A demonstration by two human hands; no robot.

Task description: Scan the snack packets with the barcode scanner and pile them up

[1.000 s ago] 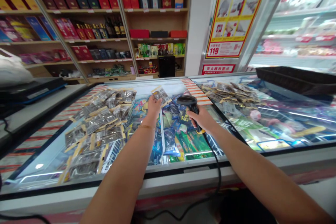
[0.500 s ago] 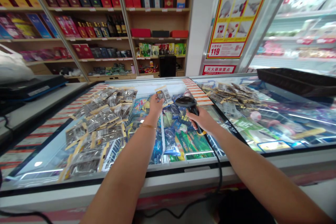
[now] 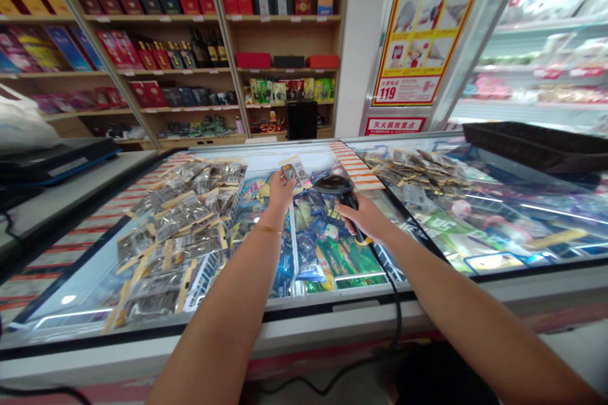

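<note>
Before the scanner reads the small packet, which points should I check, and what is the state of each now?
1. Left hand holds the small packet firmly: ok, pinched at its lower edge.
2. Right hand has a full grip on the scanner: ok.
3. Scanner head aimed at the packet: ok, it sits close beside it, to the right.
4. Barcode faces the scanner: cannot tell, print too small.
5. Scanner cable hangs free: ok, it drops over the freezer's front edge.
6. Packet kept apart from the pile of packets on the glass: ok.
</note>
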